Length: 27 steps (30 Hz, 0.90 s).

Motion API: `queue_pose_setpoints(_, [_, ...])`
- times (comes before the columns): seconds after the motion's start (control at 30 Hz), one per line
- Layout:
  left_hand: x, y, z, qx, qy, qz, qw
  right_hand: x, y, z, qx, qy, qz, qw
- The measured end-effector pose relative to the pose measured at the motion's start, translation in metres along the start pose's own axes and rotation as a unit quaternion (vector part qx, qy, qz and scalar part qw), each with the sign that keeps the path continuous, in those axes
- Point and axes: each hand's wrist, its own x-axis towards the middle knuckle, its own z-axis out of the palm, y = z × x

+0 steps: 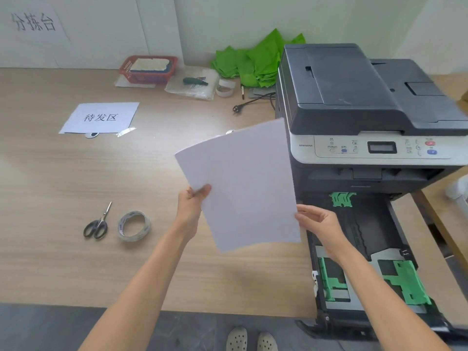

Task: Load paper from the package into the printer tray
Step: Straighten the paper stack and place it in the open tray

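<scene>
A thin stack of white paper (243, 183) is held up over the wooden table, just left of the printer (354, 110). My left hand (191, 201) pinches its lower left edge. My right hand (317, 221) holds its right edge with the fingertips. The printer's paper tray (374, 231) is pulled out toward me, below my right hand. Its dark floor and green guides (405, 282) show, with no paper in it. No paper package is in sight.
Scissors (97, 224) and a roll of clear tape (133, 225) lie on the table to the left. A labelled sheet (101, 117), a red basket (149, 68), green bags (255, 62) and a power plug (236, 109) sit farther back. My feet show below the table edge.
</scene>
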Motion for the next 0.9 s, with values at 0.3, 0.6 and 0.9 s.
queue_pose_setpoints(0.3, [-0.007, -0.011, 0.016, 0.086, -0.022, 0.008, 0.996, 0.018, -0.001, 0.039, -0.123, 0.018, -0.075, 0.989])
queue_pose_setpoints(0.6, [-0.008, -0.033, 0.013, 0.123, -0.014, -0.039, 0.992, 0.024, 0.006, 0.044, -0.211, 0.036, -0.081, 0.973])
queue_pose_setpoints(0.9, [-0.007, 0.000, 0.034, 0.157, -0.090, -0.015, 0.983, 0.006, -0.049, 0.000, -0.203, 0.039, -0.106, 0.973])
